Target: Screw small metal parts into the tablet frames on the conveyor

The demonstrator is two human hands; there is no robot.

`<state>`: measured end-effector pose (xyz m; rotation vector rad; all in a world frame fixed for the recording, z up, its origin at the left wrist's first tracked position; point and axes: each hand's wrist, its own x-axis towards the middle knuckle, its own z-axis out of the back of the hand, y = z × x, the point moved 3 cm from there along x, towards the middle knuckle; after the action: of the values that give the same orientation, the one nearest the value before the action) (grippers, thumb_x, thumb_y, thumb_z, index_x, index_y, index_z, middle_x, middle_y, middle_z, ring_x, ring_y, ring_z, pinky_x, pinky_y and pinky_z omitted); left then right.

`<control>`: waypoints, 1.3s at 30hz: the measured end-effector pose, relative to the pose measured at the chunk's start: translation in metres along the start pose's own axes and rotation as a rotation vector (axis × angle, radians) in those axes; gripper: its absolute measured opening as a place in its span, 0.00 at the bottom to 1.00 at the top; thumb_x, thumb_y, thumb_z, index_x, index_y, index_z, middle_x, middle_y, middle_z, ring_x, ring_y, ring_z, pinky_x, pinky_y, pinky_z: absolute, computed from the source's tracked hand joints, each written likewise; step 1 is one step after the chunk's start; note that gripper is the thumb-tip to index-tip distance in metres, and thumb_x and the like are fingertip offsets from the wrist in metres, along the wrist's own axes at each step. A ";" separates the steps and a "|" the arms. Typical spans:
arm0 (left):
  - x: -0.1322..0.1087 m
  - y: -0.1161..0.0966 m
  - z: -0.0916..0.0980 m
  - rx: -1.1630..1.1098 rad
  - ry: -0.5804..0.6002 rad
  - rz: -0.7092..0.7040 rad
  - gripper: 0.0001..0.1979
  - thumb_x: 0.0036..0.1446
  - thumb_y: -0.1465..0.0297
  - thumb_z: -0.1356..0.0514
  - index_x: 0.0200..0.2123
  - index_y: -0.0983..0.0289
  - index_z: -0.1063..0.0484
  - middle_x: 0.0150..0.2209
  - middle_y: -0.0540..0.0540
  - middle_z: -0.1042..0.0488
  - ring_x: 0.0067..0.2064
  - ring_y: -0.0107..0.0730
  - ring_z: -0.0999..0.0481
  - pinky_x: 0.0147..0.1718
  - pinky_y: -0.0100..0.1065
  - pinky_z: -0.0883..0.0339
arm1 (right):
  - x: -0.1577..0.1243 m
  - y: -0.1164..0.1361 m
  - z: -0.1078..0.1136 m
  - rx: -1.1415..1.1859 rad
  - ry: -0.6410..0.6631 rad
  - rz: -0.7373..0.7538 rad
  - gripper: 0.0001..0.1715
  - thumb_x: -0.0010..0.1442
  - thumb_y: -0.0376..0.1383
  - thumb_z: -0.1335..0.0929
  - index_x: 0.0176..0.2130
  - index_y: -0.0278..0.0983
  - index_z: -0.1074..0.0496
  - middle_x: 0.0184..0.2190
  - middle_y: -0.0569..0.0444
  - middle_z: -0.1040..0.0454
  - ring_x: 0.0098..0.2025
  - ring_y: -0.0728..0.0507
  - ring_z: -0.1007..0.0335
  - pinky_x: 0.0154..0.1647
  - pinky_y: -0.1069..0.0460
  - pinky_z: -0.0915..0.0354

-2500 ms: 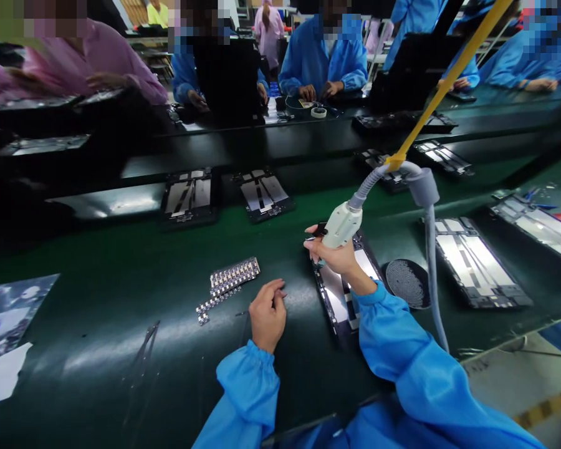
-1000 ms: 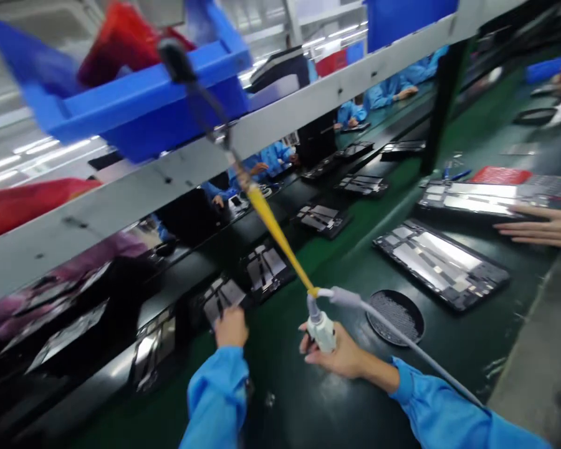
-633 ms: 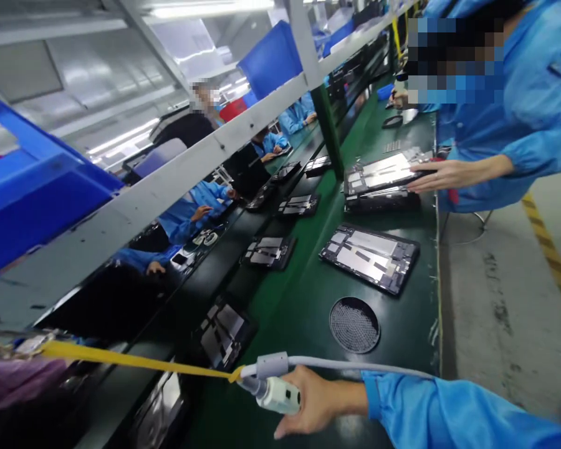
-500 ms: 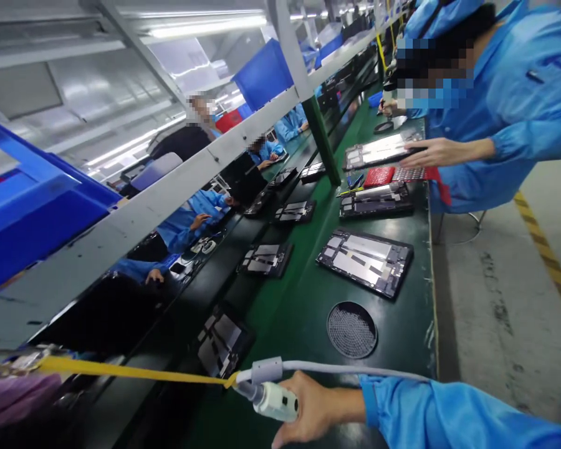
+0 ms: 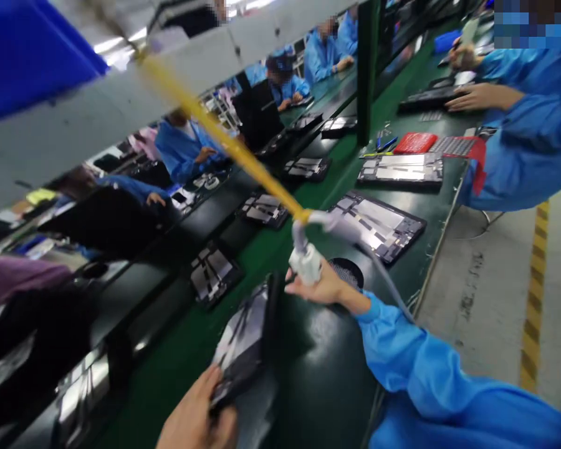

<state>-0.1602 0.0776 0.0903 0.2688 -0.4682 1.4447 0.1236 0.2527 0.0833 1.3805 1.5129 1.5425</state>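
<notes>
My left hand point(image 5: 197, 415) grips the near end of an opened tablet point(image 5: 247, 333), thumb on one side and fingers on the other. The tablet is tilted up over the bench, its silvery battery cells and dark strips showing. My right hand point(image 5: 330, 284) is closed around a pale electric screwdriver point(image 5: 305, 264), which hangs from a yellow strap point(image 5: 243, 159) and trails a grey cable point(image 5: 388, 280). The screwdriver's tip is hidden. Just behind my right hand sits a round black dish point(image 5: 348, 272), partly covered by the hand. Beyond it lies another opened tablet point(image 5: 378, 224).
Several opened tablets stand in a row along the line, one point(image 5: 214, 273) close on the left. A green post point(image 5: 365, 75) and a slanting white beam point(image 5: 177, 87) cross above. A co-worker's hand point(image 5: 484, 98) rests on a tablet at the far right, near a red packet point(image 5: 416, 142).
My left hand has come into view holding a tablet. My right hand has moved up and away with the screwdriver, pulling the strap along. The view has shifted; the co-worker's tablet lies flatter.
</notes>
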 end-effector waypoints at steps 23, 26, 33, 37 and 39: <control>-0.062 -0.151 -0.099 -0.476 -0.036 -0.006 0.27 0.60 0.77 0.44 0.61 0.56 0.39 0.51 0.56 0.25 0.55 0.40 0.27 0.63 0.57 0.49 | 0.012 -0.027 0.079 -0.111 -0.282 0.028 0.16 0.47 0.38 0.26 0.36 0.34 0.28 0.13 0.64 0.34 0.15 0.51 0.39 0.21 0.52 0.36; -0.059 -0.139 -0.088 -0.464 -0.156 0.074 0.25 0.58 0.80 0.44 0.56 0.53 0.33 0.40 0.51 0.20 0.46 0.35 0.21 0.58 0.49 0.36 | 0.013 -0.031 0.078 -0.139 -0.270 0.021 0.15 0.48 0.39 0.26 0.36 0.35 0.28 0.13 0.63 0.33 0.15 0.50 0.38 0.21 0.52 0.36; -0.042 -0.110 -0.065 -0.411 -0.149 0.371 0.08 0.59 0.67 0.41 0.40 0.57 0.23 0.41 0.54 0.22 0.40 0.33 0.22 0.40 0.33 0.25 | 0.012 -0.038 0.077 -0.165 -0.266 0.015 0.13 0.49 0.38 0.27 0.34 0.34 0.28 0.14 0.60 0.33 0.16 0.50 0.38 0.21 0.51 0.36; -0.042 -0.087 -0.062 -0.449 -0.152 0.509 0.12 0.55 0.59 0.38 0.35 0.60 0.21 0.35 0.54 0.24 0.34 0.31 0.23 0.32 0.29 0.27 | 0.010 -0.034 0.075 -0.175 -0.261 -0.002 0.16 0.49 0.39 0.27 0.36 0.32 0.27 0.14 0.61 0.33 0.15 0.52 0.38 0.21 0.53 0.36; -0.044 -0.075 -0.064 -0.542 -0.095 0.683 0.15 0.50 0.56 0.36 0.33 0.62 0.21 0.32 0.54 0.22 0.32 0.32 0.22 0.32 0.30 0.26 | 0.007 -0.025 0.070 -0.169 -0.286 0.013 0.17 0.47 0.39 0.26 0.37 0.33 0.27 0.14 0.61 0.33 0.15 0.51 0.38 0.20 0.52 0.35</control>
<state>-0.0797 0.0584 0.0209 -0.2911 -1.0753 1.8917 0.1797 0.2896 0.0497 1.4436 1.1761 1.3772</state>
